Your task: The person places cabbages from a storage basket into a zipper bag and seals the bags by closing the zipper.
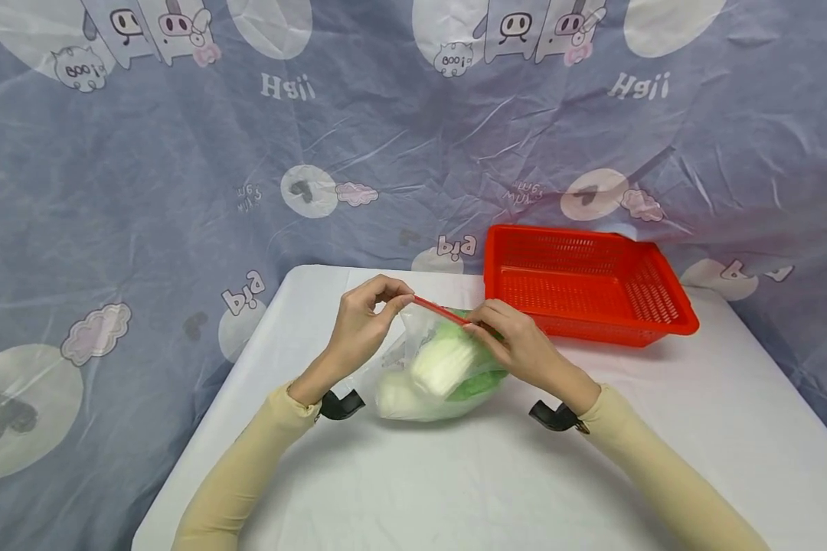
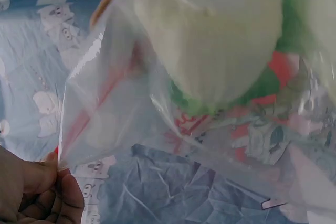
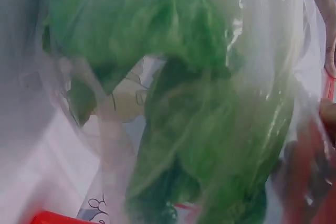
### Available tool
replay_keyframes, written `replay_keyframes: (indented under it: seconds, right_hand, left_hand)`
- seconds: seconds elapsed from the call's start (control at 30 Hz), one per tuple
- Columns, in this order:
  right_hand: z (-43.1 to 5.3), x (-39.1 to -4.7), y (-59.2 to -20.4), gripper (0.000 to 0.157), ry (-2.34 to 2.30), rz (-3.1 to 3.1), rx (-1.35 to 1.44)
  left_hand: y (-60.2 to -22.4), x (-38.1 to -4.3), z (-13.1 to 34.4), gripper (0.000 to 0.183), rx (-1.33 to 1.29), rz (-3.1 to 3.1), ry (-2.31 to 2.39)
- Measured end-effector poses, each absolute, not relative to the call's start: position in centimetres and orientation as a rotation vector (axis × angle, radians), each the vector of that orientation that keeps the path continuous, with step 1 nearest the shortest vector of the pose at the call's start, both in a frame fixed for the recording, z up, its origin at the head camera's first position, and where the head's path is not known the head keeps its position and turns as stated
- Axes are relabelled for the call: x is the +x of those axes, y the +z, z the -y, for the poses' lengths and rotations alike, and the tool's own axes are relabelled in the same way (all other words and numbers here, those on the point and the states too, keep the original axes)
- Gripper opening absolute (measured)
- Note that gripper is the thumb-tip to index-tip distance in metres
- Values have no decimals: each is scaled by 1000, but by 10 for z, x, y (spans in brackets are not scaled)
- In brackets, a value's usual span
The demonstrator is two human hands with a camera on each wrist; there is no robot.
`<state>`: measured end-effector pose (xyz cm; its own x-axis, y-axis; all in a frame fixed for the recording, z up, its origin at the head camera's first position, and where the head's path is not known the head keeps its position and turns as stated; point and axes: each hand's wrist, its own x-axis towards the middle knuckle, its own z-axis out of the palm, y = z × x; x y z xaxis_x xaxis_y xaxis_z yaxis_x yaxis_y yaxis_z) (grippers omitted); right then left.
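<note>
A clear plastic zip bag [image 1: 400, 348] with a red strip [image 1: 441, 310] along its top edge is on the white table in the head view. Inside lie leafy vegetables with thick pale stems [image 1: 444, 367] and green leaves [image 3: 210, 135], resembling bok choy. My left hand [image 1: 364, 329] pinches the left end of the strip between thumb and fingers; the left wrist view shows this hand [image 2: 44, 190] at the bag's corner. Farther along the same strip, my right hand [image 1: 524, 348] pinches it with thumb and fingers. The strip slants down from left to right between them.
Behind and to the right of the bag stands a red perforated plastic basket [image 1: 593, 325]. A grey-blue printed cloth [image 1: 400, 130] hangs at the back of the white-covered table [image 1: 413, 490]. Black wrist mounts [image 1: 341, 405] stick out under both wrists.
</note>
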<state>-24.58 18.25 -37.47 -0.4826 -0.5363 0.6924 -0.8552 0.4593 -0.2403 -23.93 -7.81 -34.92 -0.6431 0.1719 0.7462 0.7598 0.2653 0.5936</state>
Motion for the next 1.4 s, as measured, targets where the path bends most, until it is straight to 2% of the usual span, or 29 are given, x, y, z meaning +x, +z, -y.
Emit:
replay_keyframes:
  seconds: [0.33,0.57,0.8,1.07,1.4]
  right_hand:
    - [-190,-251,-392,31,897,2053,1135]
    - [-186,-247,-393,25,782,2050,1215]
    - [-190,-246,-395,27,811,2060,1222]
    - [-207,-248,-405,29,864,2126,1183]
    - [-227,-250,-421,32,943,2200,1044]
  left_hand:
    - [-358,-239,73,5,-906,2001,-1329]
    - [-356,-241,78,4,-871,1967,-1378]
    - [-348,-237,88,5,-814,1944,-1419]
    - [-328,-223,99,5,-768,1936,-1465]
    - [-335,-238,125,7,-686,1841,-1555]
